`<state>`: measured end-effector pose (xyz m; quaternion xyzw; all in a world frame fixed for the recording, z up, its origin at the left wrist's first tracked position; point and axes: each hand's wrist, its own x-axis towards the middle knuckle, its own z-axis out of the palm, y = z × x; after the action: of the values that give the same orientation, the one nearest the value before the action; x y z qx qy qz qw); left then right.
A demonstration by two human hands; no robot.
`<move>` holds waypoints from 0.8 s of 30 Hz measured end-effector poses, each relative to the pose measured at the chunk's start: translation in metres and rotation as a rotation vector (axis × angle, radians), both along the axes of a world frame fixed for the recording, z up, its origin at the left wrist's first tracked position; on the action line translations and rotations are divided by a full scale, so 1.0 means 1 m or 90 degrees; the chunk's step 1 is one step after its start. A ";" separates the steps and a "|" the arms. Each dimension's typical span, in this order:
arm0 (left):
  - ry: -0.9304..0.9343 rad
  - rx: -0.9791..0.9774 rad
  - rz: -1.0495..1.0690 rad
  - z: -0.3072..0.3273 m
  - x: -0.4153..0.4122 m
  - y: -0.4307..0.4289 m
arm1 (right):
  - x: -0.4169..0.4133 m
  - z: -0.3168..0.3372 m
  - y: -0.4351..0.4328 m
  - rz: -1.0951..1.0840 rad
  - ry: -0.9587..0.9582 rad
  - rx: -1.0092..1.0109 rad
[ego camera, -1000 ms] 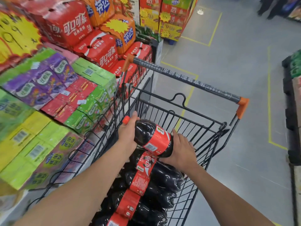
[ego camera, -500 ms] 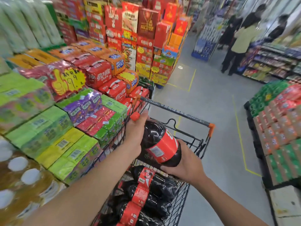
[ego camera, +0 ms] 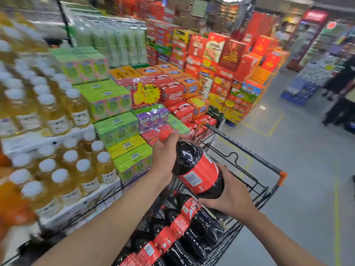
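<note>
Two hands hold one large cola bottle (ego camera: 196, 169) in the air above the front end of a wire shopping cart (ego camera: 249, 156). The bottle is tilted, with its red cap (ego camera: 163, 134) up and to the left and its base down to the right. The left hand (ego camera: 165, 154) grips the neck end just below the cap, its fingers curled round it. The right hand (ego camera: 230, 196) cups the base from beneath, fingers wrapped around it. More cola bottles (ego camera: 192, 237) lie side by side in the cart below. Stacked green cartons (ego camera: 119, 127) and yellow drink bottles (ego camera: 57, 112) fill the shelves just left of the cart.
</note>
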<state>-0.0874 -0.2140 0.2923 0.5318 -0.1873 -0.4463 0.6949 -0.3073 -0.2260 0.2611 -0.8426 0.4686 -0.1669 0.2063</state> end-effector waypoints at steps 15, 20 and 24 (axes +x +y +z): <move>-0.050 -0.021 0.367 0.023 0.054 0.178 | 0.098 0.003 0.064 0.361 -0.063 0.018; -0.051 -0.019 0.485 0.026 0.079 0.253 | 0.155 -0.002 0.112 0.479 -0.088 0.051; -0.052 -0.011 0.557 0.026 0.097 0.324 | 0.201 -0.007 0.163 0.558 -0.096 0.062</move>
<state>0.0092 0.1099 0.3185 0.5722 0.0248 -0.0870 0.8151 -0.1059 -0.0629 0.2543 -0.9364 0.0585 -0.1026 0.3305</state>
